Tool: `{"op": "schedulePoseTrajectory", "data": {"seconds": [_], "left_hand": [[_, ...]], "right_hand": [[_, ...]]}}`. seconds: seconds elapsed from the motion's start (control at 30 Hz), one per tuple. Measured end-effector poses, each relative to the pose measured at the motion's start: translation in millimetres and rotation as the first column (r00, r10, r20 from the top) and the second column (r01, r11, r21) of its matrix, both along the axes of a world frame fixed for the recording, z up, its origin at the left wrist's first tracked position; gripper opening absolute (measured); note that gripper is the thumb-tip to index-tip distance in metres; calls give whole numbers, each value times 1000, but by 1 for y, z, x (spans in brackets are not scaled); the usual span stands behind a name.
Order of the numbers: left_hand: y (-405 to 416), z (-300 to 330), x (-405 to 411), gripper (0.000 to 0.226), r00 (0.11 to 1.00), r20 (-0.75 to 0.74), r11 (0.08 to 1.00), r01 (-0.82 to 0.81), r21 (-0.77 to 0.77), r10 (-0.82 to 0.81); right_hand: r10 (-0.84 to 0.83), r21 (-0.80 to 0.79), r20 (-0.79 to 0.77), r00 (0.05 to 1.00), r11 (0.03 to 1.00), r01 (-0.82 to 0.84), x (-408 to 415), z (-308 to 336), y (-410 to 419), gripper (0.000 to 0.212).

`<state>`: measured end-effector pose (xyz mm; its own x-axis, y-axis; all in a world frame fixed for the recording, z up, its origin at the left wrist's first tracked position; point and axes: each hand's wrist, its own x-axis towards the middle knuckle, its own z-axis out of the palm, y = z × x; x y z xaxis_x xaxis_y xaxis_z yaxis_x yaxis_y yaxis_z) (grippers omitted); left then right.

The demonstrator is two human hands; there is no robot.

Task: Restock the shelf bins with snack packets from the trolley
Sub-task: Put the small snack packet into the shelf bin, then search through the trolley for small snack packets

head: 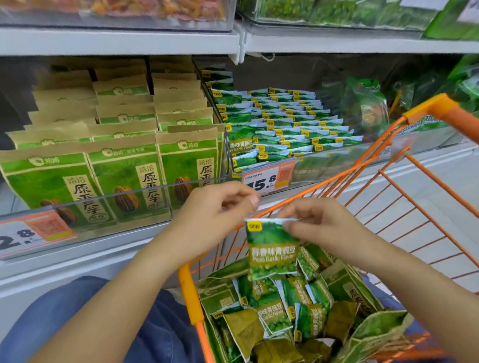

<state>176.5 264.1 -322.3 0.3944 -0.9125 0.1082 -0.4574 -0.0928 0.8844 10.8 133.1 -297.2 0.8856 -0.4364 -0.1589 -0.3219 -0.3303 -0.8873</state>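
Observation:
A green garlic-pea snack packet (pixel 273 251) hangs over the orange trolley (pixel 187 294). My right hand (pixel 320 224) pinches its top edge. My left hand (pixel 216 211) is just left of the packet's top corner, fingers curled with the thumb against them; I see no grip on the packet. Below, the trolley holds a heap of pea packets (pixel 277 314) and some brown-green packs. The clear shelf bin (pixel 333 156) behind the trolley's far rim is filled with rows of the same pea packets (pixel 287 122).
A bin of green sunflower-seed packs (pixel 120 173) stands to the left on the same shelf. Price tags 15.8 (pixel 262 181) and 12.8 (pixel 10 239) sit on the shelf front. The upper shelf (pixel 115 39) overhangs the bins. My knee in blue jeans (pixel 87 312) is beside the trolley.

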Motion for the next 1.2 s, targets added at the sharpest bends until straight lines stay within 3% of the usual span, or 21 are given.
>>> {"op": "schedulePoseTrajectory", "data": {"seconds": [0.1, 0.17, 0.23, 0.3, 0.47, 0.5, 0.57, 0.6, 0.67, 0.73, 0.8, 1.07, 1.2], "left_hand": [[0, 10, -2, 44, 966, -259, 1000, 4, -11, -7], [2, 13, -1, 44, 950, -304, 997, 57, -54, -71], [3, 13, -2, 37, 964, -235, 990, 107, -88, -125], [4, 11, -3, 43, 977, -193, 989, 72, -129, -96], [4, 10, -1, 51, 989, -141, 972, -72, -223, 41], [4, 8, -1, 50, 994, -83, 972, -90, -215, 73], [4, 3, 3, 38, 943, 244, 958, -170, -231, 226], [4, 1, 5, 34, 864, 409, 943, -191, -272, 293], [4, -5, 11, 31, 765, 542, 925, -183, -334, 347], [4, -6, 16, 30, 754, 541, 920, -221, -324, 372], [5, -5, 20, 32, 776, 497, 919, -278, -281, 387], [6, -6, 23, 32, 777, 495, 919, -283, -275, 388], [3, -4, 22, 31, 780, 501, 924, -271, -269, 374]], "right_hand": [[-152, 172, 101, 983, 976, 133, 2, 4, 4, 15], [-231, 214, 153, 961, 957, 196, 5, 2, 8, 15], [-294, 256, 210, 932, 937, 238, 8, 2, 10, 10], [-306, 264, 252, 918, 934, 239, 11, 2, 12, 4], [-169, 203, 208, 963, 971, 127, 15, -2, 14, 40], [-181, 162, 211, 961, 976, 148, 17, -3, 11, 43], [-228, 87, 226, 947, 973, 213, 23, 0, 3, 54], [-259, 57, 247, 934, 966, 252, 27, 5, -1, 51], [-334, -44, 307, 891, 931, 364, 38, 19, -14, 30], [-326, -192, 327, 887, 896, 400, 54, 33, -29, 20], [-248, -262, 283, 926, 909, 324, 74, 37, -46, 23], [-182, -316, -16, 983, 934, 168, 123, 11, -75, 38], [-138, -349, -82, 987, 932, 102, 129, 9, -80, 42]]}}
